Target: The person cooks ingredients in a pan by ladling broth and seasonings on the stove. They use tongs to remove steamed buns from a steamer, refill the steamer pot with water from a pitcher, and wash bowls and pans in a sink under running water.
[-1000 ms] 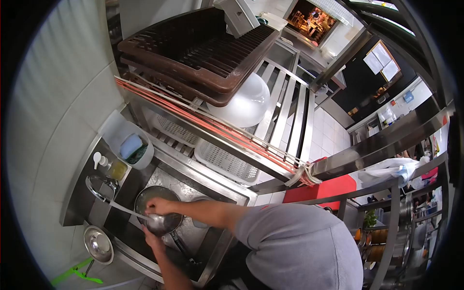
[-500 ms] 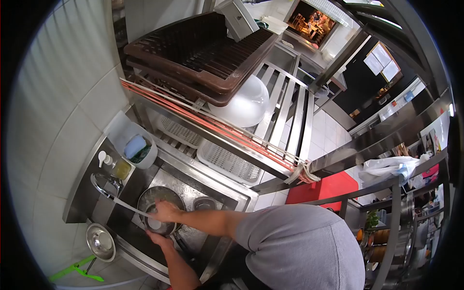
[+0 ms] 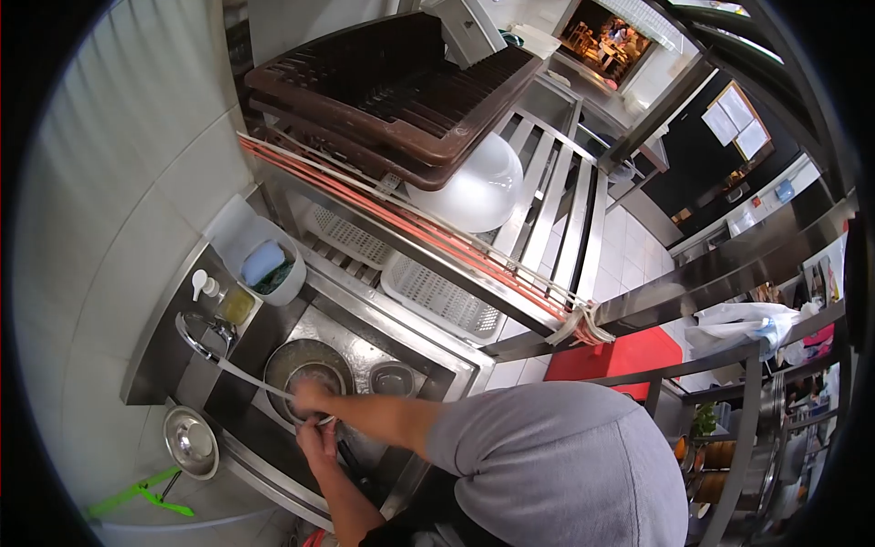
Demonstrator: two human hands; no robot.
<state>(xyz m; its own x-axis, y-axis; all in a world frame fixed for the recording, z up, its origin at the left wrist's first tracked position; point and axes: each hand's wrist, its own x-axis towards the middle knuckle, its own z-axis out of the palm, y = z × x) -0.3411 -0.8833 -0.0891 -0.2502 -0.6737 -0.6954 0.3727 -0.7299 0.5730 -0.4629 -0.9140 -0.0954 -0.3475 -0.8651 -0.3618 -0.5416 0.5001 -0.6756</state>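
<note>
A round metal pan point(image 3: 284, 357) sits in the sink basin, with a smaller round shape inside it that is partly hidden by my hands. My right hand point(image 3: 313, 397) is down in the pan, smeared by motion, so its fingers cannot be made out. Below it, my left hand point(image 3: 316, 439) has its fingers closed at the pan's near edge. A dark handle point(image 3: 349, 458) shows beside my left wrist. From the curved faucet point(image 3: 196, 339), a whitish stream or spout point(image 3: 255, 381) reaches to the pan. A small rectangular dish point(image 3: 392, 379) lies to the pan's right.
Behind the faucet stand a pump bottle point(image 3: 208, 287) and a white tub point(image 3: 287, 284) holding a blue sponge point(image 3: 262, 263). A metal bowl point(image 3: 190, 440) is at the sink's left edge. Above are a slatted metal rack point(image 3: 538, 196), brown dish racks point(image 3: 437, 146) and a white bowl point(image 3: 478, 187).
My right hand has moved within the pan and is now blurred. My left hand has shifted slightly right and up. The whole view has shifted a little.
</note>
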